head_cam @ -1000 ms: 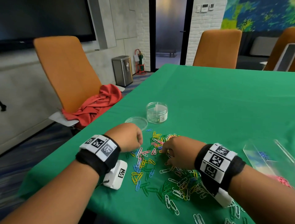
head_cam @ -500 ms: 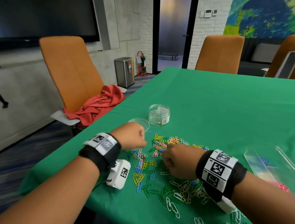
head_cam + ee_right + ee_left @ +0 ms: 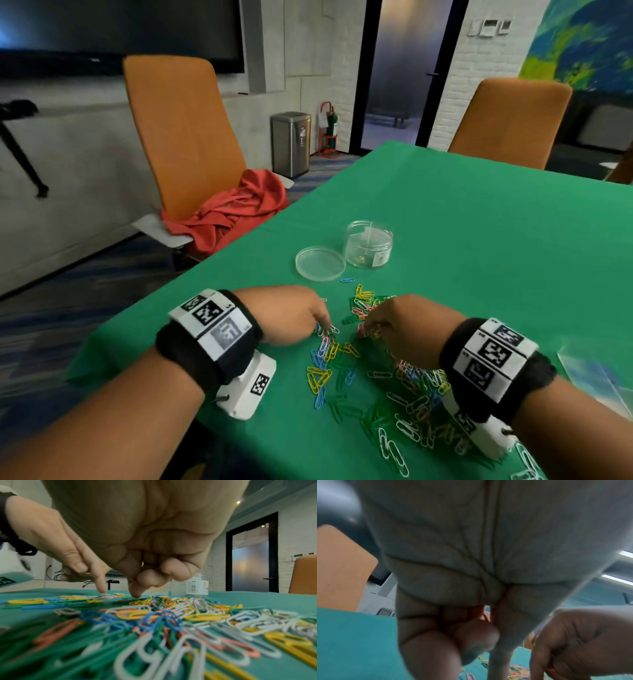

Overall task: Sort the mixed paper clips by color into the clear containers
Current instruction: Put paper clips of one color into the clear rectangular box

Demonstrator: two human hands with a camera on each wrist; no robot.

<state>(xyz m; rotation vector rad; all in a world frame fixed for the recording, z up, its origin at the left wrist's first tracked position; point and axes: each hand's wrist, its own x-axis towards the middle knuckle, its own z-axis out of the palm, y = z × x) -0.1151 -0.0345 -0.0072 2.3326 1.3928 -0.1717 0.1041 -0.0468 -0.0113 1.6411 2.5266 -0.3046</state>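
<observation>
A mixed pile of coloured paper clips (image 3: 394, 377) lies on the green table (image 3: 479, 240), and it fills the foreground of the right wrist view (image 3: 171, 615). My left hand (image 3: 323, 325) reaches into the pile's far left part. Its forefinger points down onto the clips (image 3: 101, 589), while its other fingers curl around a few pink clips (image 3: 485, 615). My right hand (image 3: 368, 327) is curled, and its thumb and forefinger pinch a clip at the pile's far end (image 3: 135, 595). A clear round container (image 3: 368, 245) stands beyond the pile, its lid (image 3: 320, 263) lying beside it.
A single blue clip (image 3: 347, 280) lies between the lid and the pile. Flat clear containers (image 3: 596, 373) sit at the right edge. An orange chair with a red cloth (image 3: 233, 212) stands off the table's left edge, close to my left wrist.
Both hands stay at the far end of the pile and have drawn closer together. The left forefinger has come down onto the clips. The head view has shifted.
</observation>
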